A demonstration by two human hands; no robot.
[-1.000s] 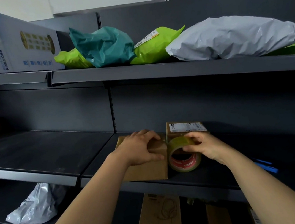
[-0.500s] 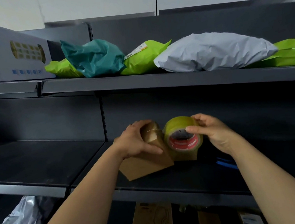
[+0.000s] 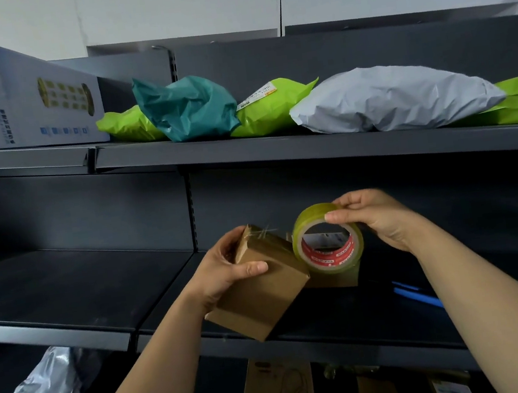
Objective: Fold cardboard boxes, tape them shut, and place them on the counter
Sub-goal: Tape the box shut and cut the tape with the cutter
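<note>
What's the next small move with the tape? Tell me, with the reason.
Probably draw the tape roll across the box to lay the strip: the left hand grips the tilted box, the right hand holds the roll beside its upper edge, tape seemingly started.

left hand (image 3: 227, 272): fingers curled, gripping | right hand (image 3: 381, 219): fingers pinching | arms extended

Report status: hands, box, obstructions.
Left hand grips cardboard box, tilted. Right hand pinches tape roll beside it. Nothing between them; second box sits behind roll.
</note>
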